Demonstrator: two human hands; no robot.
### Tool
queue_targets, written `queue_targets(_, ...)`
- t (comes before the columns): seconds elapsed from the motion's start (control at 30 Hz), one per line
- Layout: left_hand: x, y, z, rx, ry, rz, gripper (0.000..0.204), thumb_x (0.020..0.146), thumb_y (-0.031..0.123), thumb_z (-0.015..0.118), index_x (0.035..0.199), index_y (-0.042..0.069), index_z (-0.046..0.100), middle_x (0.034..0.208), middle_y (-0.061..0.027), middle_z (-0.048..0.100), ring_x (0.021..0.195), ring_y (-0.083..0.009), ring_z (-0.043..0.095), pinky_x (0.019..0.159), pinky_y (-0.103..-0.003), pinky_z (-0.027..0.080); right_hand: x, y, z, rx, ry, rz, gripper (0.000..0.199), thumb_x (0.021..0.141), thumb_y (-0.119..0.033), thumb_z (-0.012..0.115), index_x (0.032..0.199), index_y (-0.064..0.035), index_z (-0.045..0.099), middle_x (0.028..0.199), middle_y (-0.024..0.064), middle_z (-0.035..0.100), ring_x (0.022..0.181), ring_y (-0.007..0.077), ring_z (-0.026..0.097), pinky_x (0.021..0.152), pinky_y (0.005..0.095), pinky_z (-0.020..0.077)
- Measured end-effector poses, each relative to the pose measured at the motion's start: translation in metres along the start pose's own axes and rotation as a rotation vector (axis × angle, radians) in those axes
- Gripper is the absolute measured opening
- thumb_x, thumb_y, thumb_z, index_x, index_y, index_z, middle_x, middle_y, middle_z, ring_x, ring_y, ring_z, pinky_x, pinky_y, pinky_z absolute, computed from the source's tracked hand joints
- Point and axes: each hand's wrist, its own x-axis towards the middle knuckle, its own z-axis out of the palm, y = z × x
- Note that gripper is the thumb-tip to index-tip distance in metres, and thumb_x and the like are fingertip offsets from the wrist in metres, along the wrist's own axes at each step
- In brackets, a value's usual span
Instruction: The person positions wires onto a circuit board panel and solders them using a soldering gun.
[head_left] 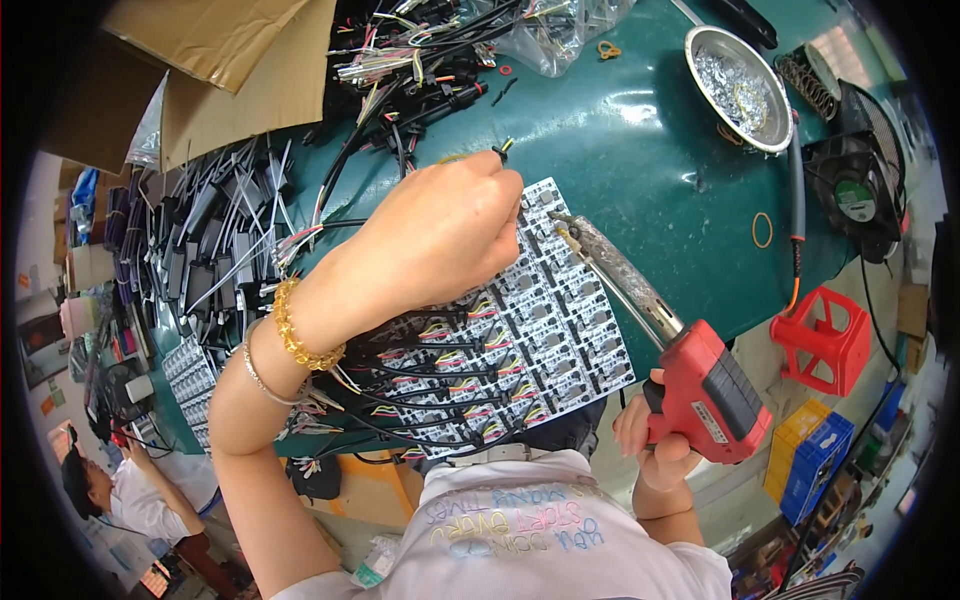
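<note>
My right hand [655, 440] grips a red and black soldering gun [712, 395] by its handle. The gun's metal barrel reaches up and left, its tip close to the upper edge of a panel of small white circuit boards [590, 345]. Above that panel, my left hand [450, 225] is closed in a pinch. A short black cable end [501, 153] with a yellowish tip pokes out over its knuckles; the fingertips are hidden. Several black cables with red, yellow and white wires lie across the panel's lower left rows.
Bundled cables [400, 60] and cardboard [240, 90] cover the table's far left. At the far right are a metal bowl [740, 90] of solder scraps, a wire coil [808, 85], a black fan [855, 170] and a red stand [822, 340]. A co-worker [140, 490] sits lower left.
</note>
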Motion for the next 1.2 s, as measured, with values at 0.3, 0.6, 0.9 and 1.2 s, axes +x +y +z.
queue_targets(0.3,0.001,-0.001,0.005,0.060,-0.007,0.026,0.010,0.075,0.009,0.059,0.074,0.000,0.055,0.078,-0.0152,0.055,0.072,-0.0345,0.058,0.063,-0.042,0.047,0.009,-0.009,0.007,0.039,0.008,-0.134,0.088,0.081,-0.065,0.054,0.126,0.0076,0.037,0.049,-0.0006,0.041,0.040,0.0109,0.042,0.043,0.0245,0.0375)
queue_targets(0.6,-0.011,-0.008,-0.021,0.475,0.585,-0.163,0.021,0.076,0.019,0.071,0.076,0.004,0.056,0.077,-0.0119,0.058,0.073,-0.0315,0.058,0.064,-0.042,0.046,0.010,-0.010,0.009,0.057,0.045,-0.220,0.083,0.085,-0.062,0.051,0.127,0.0079,0.036,0.049,-0.0005,0.041,0.039,0.0104,0.041,0.041,0.0235,0.0357)
queue_targets(0.9,-0.046,-0.034,-0.059,0.337,0.636,-0.204,0.011,0.077,0.007,0.065,0.082,0.001,0.057,0.074,-0.0176,0.063,0.069,-0.0361,0.061,0.063,-0.043,0.047,0.010,-0.009,0.006,0.089,0.034,-0.221,0.082,0.085,-0.061,0.051,0.128,0.0076,0.036,0.049,-0.0004,0.041,0.039,0.0101,0.040,0.041,0.0238,0.0349)
queue_targets(1.2,-0.087,0.002,-0.073,-0.603,0.402,-0.401,0.018,0.087,0.000,0.059,0.104,-0.003,0.059,0.095,-0.0026,0.058,0.066,-0.0017,0.050,0.054,-0.018,0.040,0.017,-0.012,0.009,0.129,0.059,-0.219,0.071,0.089,-0.047,0.058,0.129,0.0062,0.036,0.051,0.0008,0.042,0.041,0.0105,0.040,0.041,0.0242,0.0347)
